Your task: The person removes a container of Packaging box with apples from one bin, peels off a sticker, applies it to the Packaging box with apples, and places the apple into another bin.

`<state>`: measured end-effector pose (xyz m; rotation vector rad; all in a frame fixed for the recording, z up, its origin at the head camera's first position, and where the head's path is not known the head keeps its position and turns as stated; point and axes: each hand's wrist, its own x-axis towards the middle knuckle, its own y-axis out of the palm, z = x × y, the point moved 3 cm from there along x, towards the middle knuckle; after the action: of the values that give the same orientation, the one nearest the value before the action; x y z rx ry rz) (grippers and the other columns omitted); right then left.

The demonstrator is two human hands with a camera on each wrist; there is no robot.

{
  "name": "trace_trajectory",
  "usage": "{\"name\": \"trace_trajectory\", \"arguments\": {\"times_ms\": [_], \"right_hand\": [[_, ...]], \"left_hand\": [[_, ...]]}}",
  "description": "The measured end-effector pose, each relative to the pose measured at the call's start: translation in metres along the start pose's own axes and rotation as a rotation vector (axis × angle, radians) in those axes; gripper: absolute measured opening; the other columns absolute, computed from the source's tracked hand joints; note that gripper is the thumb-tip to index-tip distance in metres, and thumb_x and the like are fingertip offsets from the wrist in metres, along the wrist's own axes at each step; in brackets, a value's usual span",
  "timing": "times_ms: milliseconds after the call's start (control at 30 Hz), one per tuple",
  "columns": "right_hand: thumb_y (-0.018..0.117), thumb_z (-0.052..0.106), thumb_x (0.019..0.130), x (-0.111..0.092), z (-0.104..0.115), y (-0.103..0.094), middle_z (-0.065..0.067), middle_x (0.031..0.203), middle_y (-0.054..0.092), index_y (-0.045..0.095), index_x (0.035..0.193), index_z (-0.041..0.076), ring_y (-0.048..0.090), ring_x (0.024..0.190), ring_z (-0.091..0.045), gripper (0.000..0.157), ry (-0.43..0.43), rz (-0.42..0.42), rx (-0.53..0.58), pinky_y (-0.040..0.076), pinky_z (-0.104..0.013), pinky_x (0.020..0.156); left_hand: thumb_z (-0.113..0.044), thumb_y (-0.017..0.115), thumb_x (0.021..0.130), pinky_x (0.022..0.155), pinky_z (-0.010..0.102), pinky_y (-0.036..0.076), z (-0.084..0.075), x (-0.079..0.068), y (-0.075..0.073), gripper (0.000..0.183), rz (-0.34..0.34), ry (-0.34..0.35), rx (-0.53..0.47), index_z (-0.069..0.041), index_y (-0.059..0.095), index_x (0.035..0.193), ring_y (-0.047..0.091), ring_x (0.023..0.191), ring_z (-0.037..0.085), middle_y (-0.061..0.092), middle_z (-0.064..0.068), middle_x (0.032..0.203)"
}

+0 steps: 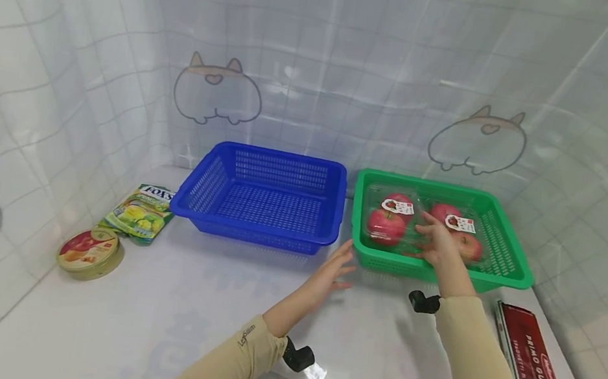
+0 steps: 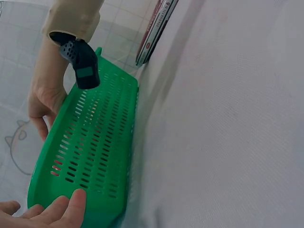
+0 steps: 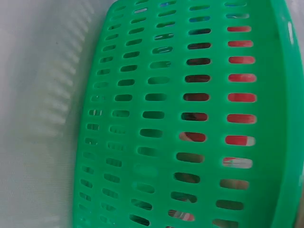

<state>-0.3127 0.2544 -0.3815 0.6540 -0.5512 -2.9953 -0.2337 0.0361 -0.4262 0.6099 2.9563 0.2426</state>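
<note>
Two clear plastic packs of red apples lie in the green basket (image 1: 399, 264): the left apple pack (image 1: 387, 227) and the right apple pack (image 1: 466, 245). My right hand (image 1: 440, 244) reaches over the front rim, its fingers extended between the packs, at the left one's right side. In the right wrist view the basket wall (image 3: 171, 104) hides most of this hand, with red showing through the slots. My left hand (image 1: 326, 278) has its fingers extended and spread, the fingertips close to the green basket's front left corner. The left wrist view shows those fingers (image 2: 71, 209) over the basket's end.
Left of the green basket stands a blue basket (image 1: 272, 207). A green FOX'S candy bag (image 1: 142, 212) and a round tin (image 1: 89, 252) lie on the left. At the right lies a red spaghetti box (image 1: 538, 375). Tiled-pattern curtains (image 1: 350, 78) enclose the white table (image 1: 144, 310).
</note>
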Motion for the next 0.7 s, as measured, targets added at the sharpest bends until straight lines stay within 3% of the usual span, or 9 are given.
{"name": "trace_trajectory", "arguments": {"times_ms": [400,700], "right_hand": [[0.028,-0.001,0.095,0.0095,-0.003,0.0,-0.006,0.154,-0.014,0.002,0.149,0.024,-0.019,0.135,-0.037,0.066,0.042,-0.077,-0.055,-0.003,-0.057,0.108],[0.024,-0.002,0.095,0.0058,-0.0004,0.0037,-0.008,0.153,-0.018,-0.002,0.149,0.022,-0.018,0.136,-0.037,0.065,0.062,-0.074,-0.084,0.006,-0.058,0.108]], "left_hand": [[-0.034,0.035,0.097,0.1,0.047,0.038,0.0027,0.0006,0.0019,0.059,0.014,0.005,0.014,-0.011,0.016,0.148,0.028,0.135,0.034,0.018,0.013,0.152],[-0.036,0.036,0.096,0.098,0.047,0.04,0.0036,-0.0001,0.0007,0.059,0.013,0.011,0.023,-0.012,0.02,0.148,0.029,0.134,0.033,0.02,0.014,0.151]]}}
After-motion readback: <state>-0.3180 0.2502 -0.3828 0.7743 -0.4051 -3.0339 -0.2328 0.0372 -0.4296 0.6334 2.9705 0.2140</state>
